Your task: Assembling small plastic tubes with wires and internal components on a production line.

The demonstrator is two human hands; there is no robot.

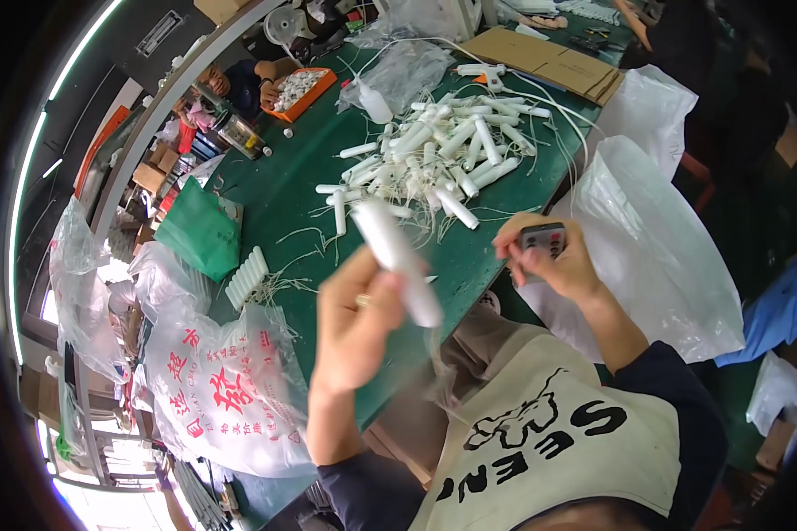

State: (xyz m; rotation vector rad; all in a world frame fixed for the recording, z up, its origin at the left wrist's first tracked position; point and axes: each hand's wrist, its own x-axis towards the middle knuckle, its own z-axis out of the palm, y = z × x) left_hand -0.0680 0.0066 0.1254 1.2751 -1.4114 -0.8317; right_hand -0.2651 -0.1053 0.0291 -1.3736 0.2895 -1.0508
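From where I sit, the white tube is in the left hand, on the near side of the heap of white tubes. It is blurred, with pale wires apparently trailing from its lower end. I see the thumb and curled fingers pinching it about its middle. I judge it light and stiff, its smooth wall perhaps slippery; I'd grip it mid-length, gently, keeping strain off the thin wires. Nearer than the heap and to its right, the right hand has its fingers curled round a dark remote; whether a button is pressed, I cannot tell. Left of the heap and nearer lies a row of tubes, with a green bag beyond it; a white bottle stands at the heap's far-left edge, and a white sack is to its right
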